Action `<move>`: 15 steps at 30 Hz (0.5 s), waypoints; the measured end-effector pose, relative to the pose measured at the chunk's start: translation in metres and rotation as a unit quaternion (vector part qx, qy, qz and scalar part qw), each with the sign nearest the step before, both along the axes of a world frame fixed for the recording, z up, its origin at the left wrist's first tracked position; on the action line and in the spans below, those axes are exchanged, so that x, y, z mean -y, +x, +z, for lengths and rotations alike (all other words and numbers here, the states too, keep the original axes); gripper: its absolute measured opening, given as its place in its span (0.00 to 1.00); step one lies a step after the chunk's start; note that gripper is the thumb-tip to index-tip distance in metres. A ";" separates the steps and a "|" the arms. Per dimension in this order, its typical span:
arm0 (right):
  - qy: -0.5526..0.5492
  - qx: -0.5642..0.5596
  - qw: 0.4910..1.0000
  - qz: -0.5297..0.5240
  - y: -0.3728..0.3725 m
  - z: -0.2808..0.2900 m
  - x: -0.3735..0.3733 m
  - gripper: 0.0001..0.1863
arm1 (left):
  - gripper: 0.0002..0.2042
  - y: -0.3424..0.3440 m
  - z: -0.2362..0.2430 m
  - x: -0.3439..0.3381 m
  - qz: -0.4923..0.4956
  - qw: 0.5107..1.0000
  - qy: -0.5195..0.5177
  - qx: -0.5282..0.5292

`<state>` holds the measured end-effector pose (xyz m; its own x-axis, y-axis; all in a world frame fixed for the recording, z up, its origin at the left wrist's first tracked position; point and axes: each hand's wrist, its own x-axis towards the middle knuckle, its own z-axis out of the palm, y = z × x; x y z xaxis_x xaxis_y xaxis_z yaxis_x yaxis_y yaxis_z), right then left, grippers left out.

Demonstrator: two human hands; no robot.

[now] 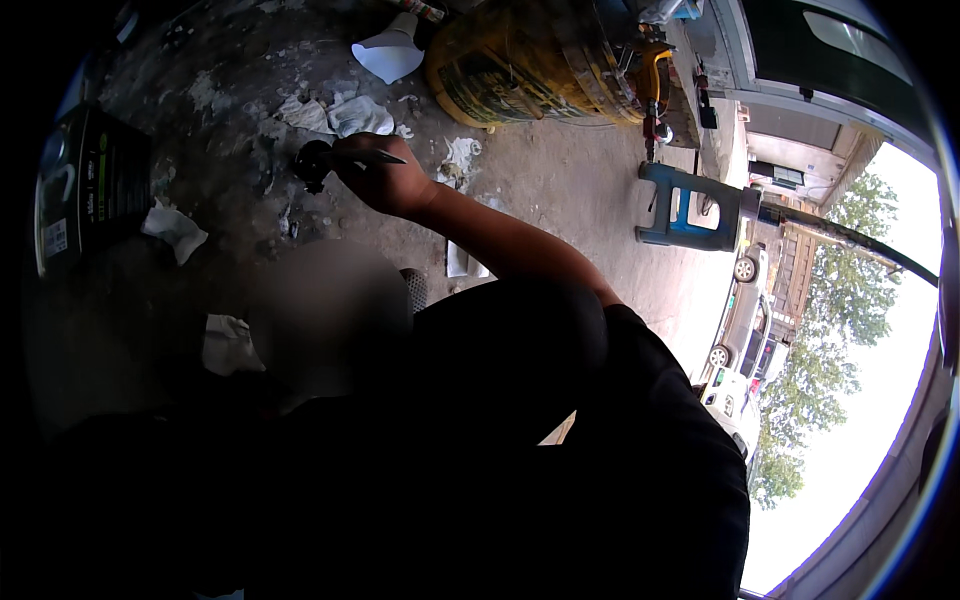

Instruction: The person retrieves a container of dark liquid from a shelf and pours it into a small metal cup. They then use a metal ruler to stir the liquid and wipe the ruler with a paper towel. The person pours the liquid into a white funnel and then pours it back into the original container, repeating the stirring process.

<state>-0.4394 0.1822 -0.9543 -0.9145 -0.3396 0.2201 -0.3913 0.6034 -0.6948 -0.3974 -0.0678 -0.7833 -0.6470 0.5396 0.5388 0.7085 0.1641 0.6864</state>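
Note:
My right hand [387,182] reaches out over the stained floor, its fingers wrapped round a thin, flat, pointed handle [370,156]. What kind of tool it belongs to I cannot make out. Just beyond my fingers is a small dark object [312,166], too dim to name; whether it joins the handle I cannot tell. Crumpled white tissues [358,116] lie close to the hand on its far side. My left hand does not show; deep shadow and a blurred round patch cover the lower left.
A dirty yellow bucket [520,65] lies beyond the hand, near a white cone-shaped piece [390,52]. A dark box [90,190] stands at the left. More paper scraps [175,230] are strewn about. To the right are a blue stool [690,207] and parked cars [738,310] outside.

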 end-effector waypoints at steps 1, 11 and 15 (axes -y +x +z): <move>-0.001 -0.002 1.000 0.002 -0.001 -0.002 -0.002 0.04 | 0.18 0.000 0.001 0.000 0.000 1.000 -0.001 -0.002; -0.028 0.062 0.998 -0.007 0.007 0.003 0.002 0.08 | 0.17 0.003 -0.001 -0.004 -0.009 1.000 -0.004 -0.013; -0.005 0.010 0.999 0.030 0.004 0.002 -0.001 0.08 | 0.16 0.003 0.000 -0.006 -0.012 1.000 -0.002 -0.018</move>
<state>-0.4358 0.1828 -0.9519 -0.8965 -0.3923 0.2057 -0.4131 0.5728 -0.7080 -0.3940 -0.0618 -0.7833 -0.6132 0.5578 0.5593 0.7370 0.1493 0.6591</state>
